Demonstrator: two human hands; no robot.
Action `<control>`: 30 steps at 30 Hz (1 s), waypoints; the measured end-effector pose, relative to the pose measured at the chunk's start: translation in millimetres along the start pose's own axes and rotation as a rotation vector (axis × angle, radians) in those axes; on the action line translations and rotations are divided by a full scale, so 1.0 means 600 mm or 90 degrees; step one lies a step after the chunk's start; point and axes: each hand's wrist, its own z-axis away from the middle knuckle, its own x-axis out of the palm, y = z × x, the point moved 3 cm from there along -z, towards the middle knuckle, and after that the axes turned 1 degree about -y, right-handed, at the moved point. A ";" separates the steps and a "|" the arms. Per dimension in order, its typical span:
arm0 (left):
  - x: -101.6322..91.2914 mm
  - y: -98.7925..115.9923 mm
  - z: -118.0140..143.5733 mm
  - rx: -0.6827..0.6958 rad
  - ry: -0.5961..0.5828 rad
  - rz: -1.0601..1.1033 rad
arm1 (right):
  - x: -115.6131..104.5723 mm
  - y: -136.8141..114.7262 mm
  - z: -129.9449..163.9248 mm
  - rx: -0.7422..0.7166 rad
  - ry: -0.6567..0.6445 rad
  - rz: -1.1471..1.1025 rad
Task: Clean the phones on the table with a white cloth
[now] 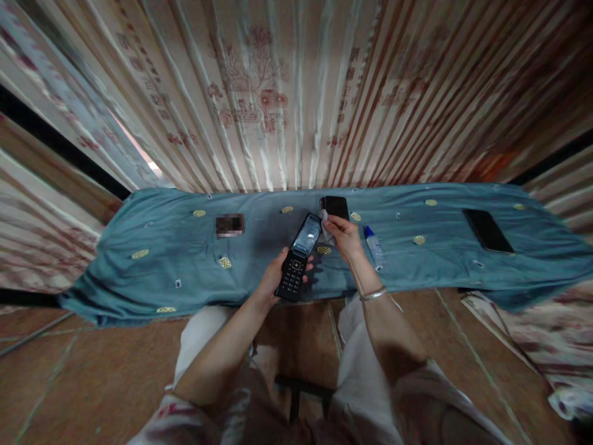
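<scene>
My left hand [277, 275] is wrapped round the lower half of a black flip phone [296, 262], which is unfolded with its keypad and screen facing up. The screen shows pale reflections. A small white cloth or tissue [328, 233] is pinched in the fingers of my right hand [341, 233], close beside the phone's upper right edge. Whether the cloth touches the phone I cannot tell. Behind my right fingers lies a dark, flat device [336, 207], partly covered by them. To the right of that hand lies a clear bottle with a blue cap [374, 246].
A blue-green cloth with yellow patterns [259, 278] covers the long, low table. A black smartphone [488, 230] lies at the right, and a small blurred-out item [230, 225] at the left. Patterned curtains [278, 93] hang right behind the table. Below is a tiled floor [41, 383].
</scene>
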 end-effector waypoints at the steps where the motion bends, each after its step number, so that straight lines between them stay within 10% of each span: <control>1: -0.002 0.000 -0.001 0.005 0.006 0.003 | -0.001 -0.002 0.001 -0.013 -0.003 0.014; 30: -0.061 0.026 -0.049 0.188 0.090 0.181 | 0.089 -0.044 0.179 -0.554 -0.301 0.604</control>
